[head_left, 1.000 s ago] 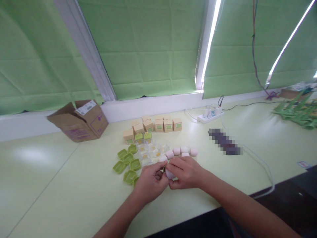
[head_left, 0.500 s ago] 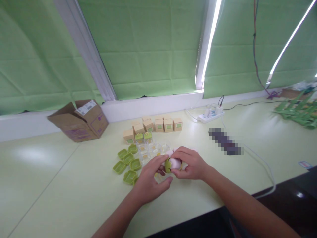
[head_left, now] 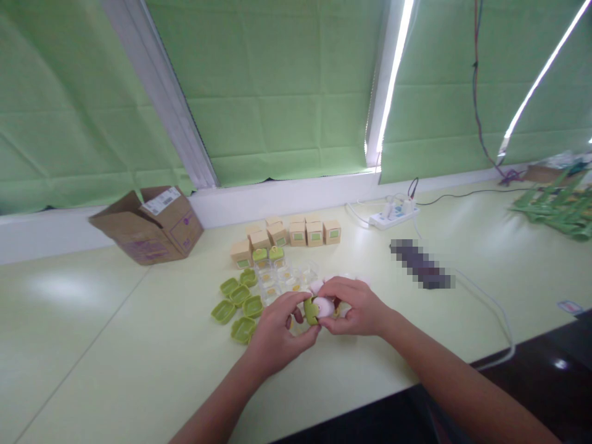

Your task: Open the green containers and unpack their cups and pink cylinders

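My right hand [head_left: 356,305] is closed around a small pale pink piece [head_left: 324,305] just above the table. My left hand [head_left: 276,330] pinches a green square lid [head_left: 311,311] pressed against the left side of that pink piece. Both hands meet in front of a cluster of small clear jars [head_left: 282,280]. Several loose green lids [head_left: 235,303] lie to the left of my left hand. More pink pieces [head_left: 317,285] peek out behind my right hand, mostly hidden.
Small tan boxes [head_left: 296,234] stand in a row behind the jars. An open cardboard carton [head_left: 150,225] lies at the back left. A white power strip [head_left: 393,216] with cables and a dark blurred object [head_left: 420,264] are at the right. Green strips [head_left: 559,209] are piled far right.
My right hand lifted the pink piece up and back from the table. A green lid has appeared on its left side, and my left hand has closed onto that lid.
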Motion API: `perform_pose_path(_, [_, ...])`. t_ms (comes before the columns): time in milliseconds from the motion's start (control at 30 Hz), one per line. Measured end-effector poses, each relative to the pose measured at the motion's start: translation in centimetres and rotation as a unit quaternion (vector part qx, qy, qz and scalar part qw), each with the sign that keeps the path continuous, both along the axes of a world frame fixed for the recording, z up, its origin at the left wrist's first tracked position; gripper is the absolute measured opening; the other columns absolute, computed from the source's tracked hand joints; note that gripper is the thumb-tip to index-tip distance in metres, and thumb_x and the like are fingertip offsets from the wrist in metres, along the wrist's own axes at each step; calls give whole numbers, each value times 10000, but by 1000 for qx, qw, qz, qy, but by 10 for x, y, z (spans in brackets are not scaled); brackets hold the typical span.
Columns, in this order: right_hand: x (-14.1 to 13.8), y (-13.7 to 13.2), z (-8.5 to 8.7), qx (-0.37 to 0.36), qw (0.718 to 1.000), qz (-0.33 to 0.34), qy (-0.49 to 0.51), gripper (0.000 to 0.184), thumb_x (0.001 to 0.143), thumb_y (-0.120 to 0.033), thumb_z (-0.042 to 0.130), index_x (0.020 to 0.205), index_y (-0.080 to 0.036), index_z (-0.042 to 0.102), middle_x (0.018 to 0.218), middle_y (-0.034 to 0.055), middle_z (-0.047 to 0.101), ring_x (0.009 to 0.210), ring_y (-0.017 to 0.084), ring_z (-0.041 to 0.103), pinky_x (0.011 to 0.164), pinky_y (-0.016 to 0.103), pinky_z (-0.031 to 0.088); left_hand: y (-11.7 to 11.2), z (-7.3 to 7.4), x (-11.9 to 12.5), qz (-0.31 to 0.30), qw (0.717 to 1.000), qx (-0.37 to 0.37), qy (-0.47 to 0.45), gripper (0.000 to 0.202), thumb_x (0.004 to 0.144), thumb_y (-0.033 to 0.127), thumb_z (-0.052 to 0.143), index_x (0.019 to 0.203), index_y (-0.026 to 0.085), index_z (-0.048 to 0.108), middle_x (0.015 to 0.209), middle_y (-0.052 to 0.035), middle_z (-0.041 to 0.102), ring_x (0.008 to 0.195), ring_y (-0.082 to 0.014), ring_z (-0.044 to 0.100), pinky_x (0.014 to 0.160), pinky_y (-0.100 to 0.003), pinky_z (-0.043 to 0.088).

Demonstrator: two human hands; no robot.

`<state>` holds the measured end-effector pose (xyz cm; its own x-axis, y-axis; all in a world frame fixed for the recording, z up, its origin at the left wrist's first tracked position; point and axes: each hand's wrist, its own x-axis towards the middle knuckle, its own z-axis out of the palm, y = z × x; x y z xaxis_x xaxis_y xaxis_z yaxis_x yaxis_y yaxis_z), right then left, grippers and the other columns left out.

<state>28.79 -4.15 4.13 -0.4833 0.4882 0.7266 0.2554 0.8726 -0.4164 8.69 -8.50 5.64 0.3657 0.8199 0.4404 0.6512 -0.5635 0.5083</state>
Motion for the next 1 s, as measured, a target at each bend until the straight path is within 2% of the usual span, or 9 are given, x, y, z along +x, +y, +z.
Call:
perform_pose_path(133, [0,-1,2,-12,1000,2,5,313,690,-304,669,972,-201,584,831,48,657,749,163,607,677,286,507,0,-1,0,4,1000,-6,-2,400,707,242,645,1096,189,569,766,6,589,564,-94,459,586,-236,425])
perform_pose_path(333, [3,-2,6,-55,998,5,42,309,673,-279,687,954,-186,599,872,62,651,726,145,589,597,246,492,1,-1,-2,18,1000,-7,-4,393,710,247,627,1093,192,559,743,18,572,561,-93,461,583,-235,427])
perform_pose_path(467, [10,1,10,-64,997,-15,44,265,694,-254,668,941,-186,603,852,45,645,697,133,574,600,250,488,1,-1,-3,24,1000,-18,-5,401,715,245,629,1104,189,546,762,14,575,566,-93,468,589,-241,431])
perform_pose_path(633, [25,8,17,-120,989,-69,45,370,738,-231,640,1099,-180,574,914,54,640,713,129,582,612,247,498,1,-1,-4,37,999,-32,-15,411,694,218,634,1091,189,528,796,12,572,570,-91,485,597,-248,447])
perform_pose_path(800, [42,16,27,-177,980,-69,-63,243,747,-274,656,973,-184,640,879,36,627,713,127,564,594,233,466,1,-2,-4,34,999,-24,-32,405,682,191,627,1064,199,493,881,-2,562,628,-100,507,567,-230,442])
perform_pose_path(1000, [61,21,26,-278,939,-69,-189,272,701,-325,703,940,-198,674,826,17,638,716,147,568,626,249,428,1,-2,-4,32,999,-18,-25,398,675,178,622,1047,208,482,856,8,545,620,-101,489,555,-228,429])
